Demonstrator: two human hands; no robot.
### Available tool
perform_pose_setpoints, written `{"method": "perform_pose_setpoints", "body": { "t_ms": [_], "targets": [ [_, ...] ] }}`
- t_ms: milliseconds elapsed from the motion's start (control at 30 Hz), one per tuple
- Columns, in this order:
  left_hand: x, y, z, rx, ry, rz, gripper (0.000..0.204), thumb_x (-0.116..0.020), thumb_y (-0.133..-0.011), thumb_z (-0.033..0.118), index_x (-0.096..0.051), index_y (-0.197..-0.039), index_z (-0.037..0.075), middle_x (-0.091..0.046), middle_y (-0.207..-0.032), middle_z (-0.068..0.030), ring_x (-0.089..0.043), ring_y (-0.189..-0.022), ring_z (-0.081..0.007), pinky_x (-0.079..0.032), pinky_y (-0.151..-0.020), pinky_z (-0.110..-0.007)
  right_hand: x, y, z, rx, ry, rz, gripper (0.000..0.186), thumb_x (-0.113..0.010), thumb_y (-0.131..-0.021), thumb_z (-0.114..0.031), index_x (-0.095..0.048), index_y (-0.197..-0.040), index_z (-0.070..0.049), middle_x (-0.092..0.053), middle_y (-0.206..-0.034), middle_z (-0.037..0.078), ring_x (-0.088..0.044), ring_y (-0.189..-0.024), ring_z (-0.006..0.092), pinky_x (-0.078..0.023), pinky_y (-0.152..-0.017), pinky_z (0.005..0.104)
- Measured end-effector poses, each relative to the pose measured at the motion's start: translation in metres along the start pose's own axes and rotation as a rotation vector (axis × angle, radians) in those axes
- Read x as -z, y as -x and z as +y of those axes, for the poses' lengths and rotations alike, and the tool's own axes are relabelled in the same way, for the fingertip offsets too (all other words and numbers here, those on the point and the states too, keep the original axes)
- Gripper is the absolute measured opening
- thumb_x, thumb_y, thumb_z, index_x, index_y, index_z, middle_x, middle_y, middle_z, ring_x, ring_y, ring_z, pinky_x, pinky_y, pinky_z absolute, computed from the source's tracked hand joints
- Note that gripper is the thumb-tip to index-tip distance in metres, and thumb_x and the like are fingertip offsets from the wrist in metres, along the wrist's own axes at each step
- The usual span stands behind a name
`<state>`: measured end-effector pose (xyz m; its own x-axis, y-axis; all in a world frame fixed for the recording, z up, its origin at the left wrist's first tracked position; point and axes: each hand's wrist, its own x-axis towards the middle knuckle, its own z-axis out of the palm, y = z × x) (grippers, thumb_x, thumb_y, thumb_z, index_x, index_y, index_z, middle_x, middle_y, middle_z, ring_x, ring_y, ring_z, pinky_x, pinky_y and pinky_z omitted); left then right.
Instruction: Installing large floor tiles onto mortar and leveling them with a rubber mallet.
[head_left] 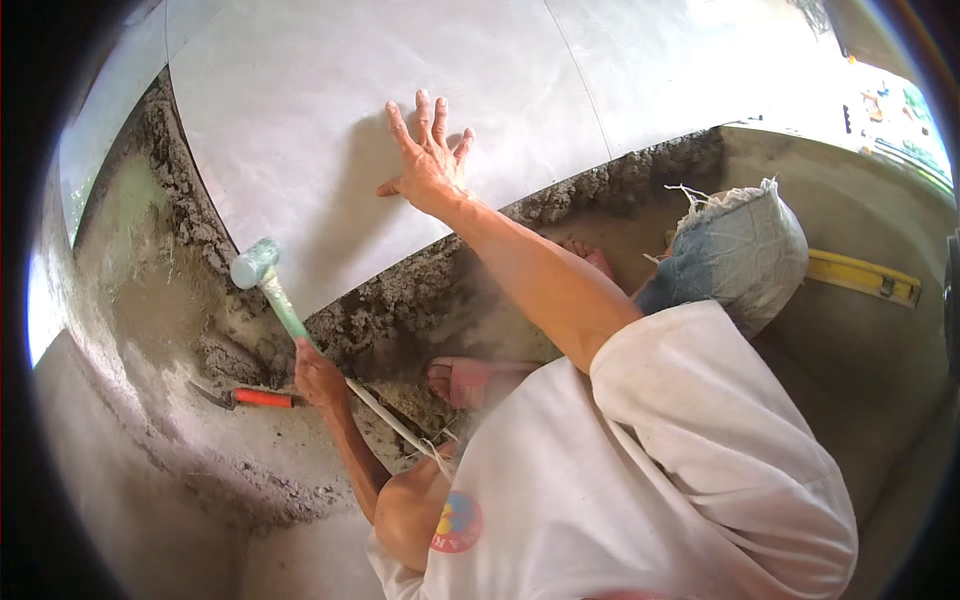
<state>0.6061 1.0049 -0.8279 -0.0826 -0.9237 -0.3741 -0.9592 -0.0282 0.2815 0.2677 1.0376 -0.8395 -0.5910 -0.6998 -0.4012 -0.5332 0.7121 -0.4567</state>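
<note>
My left hand (pixel 320 375) is closed around the green handle of a mallet (pixel 256 263). The mallet's pale blue-green head is tilted up beside the lower left edge of a large pale grey tile (pixel 270 130). My right hand (pixel 428 165) lies on that tile with fingers spread, thumb to the left. Rough grey mortar (pixel 375 310) shows along the tile's near and left edges. A thin pale rod runs from below my left hand toward my body; I cannot tell whether it belongs to the mallet.
A small tool with a red handle (pixel 263 398) and dark blade lies on the dusty floor, left of my left hand. Yellow spirit level (pixel 865 277) is at right, past my denim-covered knee (pixel 745 255). My feet wear pink sandals (pixel 470 382). A tile joint (pixel 580 75) runs farther up.
</note>
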Motion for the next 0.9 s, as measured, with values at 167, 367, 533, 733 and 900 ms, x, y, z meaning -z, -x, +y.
{"method": "perform_pose_setpoints", "body": {
  "t_ms": [167, 367, 533, 733, 900],
  "targets": [
    [0.003, -0.008, 0.004, 0.067, 0.069, -0.007, 0.063, -0.032, -0.101, 0.049, -0.063, -0.12, -0.003, -0.063, -0.11, -0.0298, -0.06, -0.104, -0.0461, -0.047, -0.085, -0.049, 0.023, 0.011, 0.062, -0.204, -0.02, 0.062, 0.119, -0.061, -0.074, -0.074, 0.0, -0.156, -0.014, 0.002, -0.161, 0.018, 0.003, -0.149, 0.0332, -0.006, -0.113, 0.0674],
    [-0.003, -0.004, 0.006, 0.129, 0.066, 0.012, 0.068, -0.032, -0.1, 0.052, -0.062, -0.119, -0.006, -0.064, -0.11, -0.0301, -0.059, -0.106, -0.0465, -0.046, -0.087, -0.049, 0.059, 0.031, 0.152, -0.493, 0.098, 0.226, 0.123, -0.049, -0.072, -0.086, -0.005, -0.155, -0.006, -0.004, -0.162, 0.016, -0.006, -0.15, 0.0284, -0.013, -0.114, 0.0642],
    [0.001, -0.004, 0.008, 0.136, 0.067, -0.012, 0.068, -0.032, -0.1, 0.053, -0.062, -0.121, -0.006, -0.063, -0.112, -0.0306, -0.059, -0.107, -0.0462, -0.046, -0.088, -0.048, 0.059, 0.035, 0.157, -0.506, 0.084, 0.212, 0.125, -0.051, -0.071, -0.085, -0.004, -0.155, -0.006, -0.005, -0.162, 0.015, -0.004, -0.15, 0.0273, -0.013, -0.114, 0.0625],
    [0.003, -0.001, 0.01, 0.115, 0.024, 0.016, 0.074, -0.031, -0.099, 0.057, -0.064, -0.114, -0.007, -0.064, -0.106, -0.0318, -0.06, -0.103, -0.047, -0.046, -0.087, -0.049, 0.062, 0.035, 0.16, -0.546, 0.067, 0.193, 0.126, -0.055, -0.071, -0.084, -0.003, -0.155, -0.006, -0.006, -0.162, 0.013, -0.004, -0.15, 0.0249, -0.015, -0.116, 0.0571],
    [-0.003, -0.001, 0.011, 0.046, 0.11, 0.079, 0.079, -0.029, -0.098, 0.06, -0.067, -0.106, -0.009, -0.065, -0.098, -0.0331, -0.061, -0.098, -0.0493, -0.045, -0.085, -0.052, 0.063, 0.038, 0.161, -0.479, 0.035, 0.256, 0.122, -0.057, -0.074, -0.08, -0.009, -0.154, -0.003, -0.01, -0.161, 0.017, -0.006, -0.15, 0.0296, -0.015, -0.114, 0.0588]
  ]
}}
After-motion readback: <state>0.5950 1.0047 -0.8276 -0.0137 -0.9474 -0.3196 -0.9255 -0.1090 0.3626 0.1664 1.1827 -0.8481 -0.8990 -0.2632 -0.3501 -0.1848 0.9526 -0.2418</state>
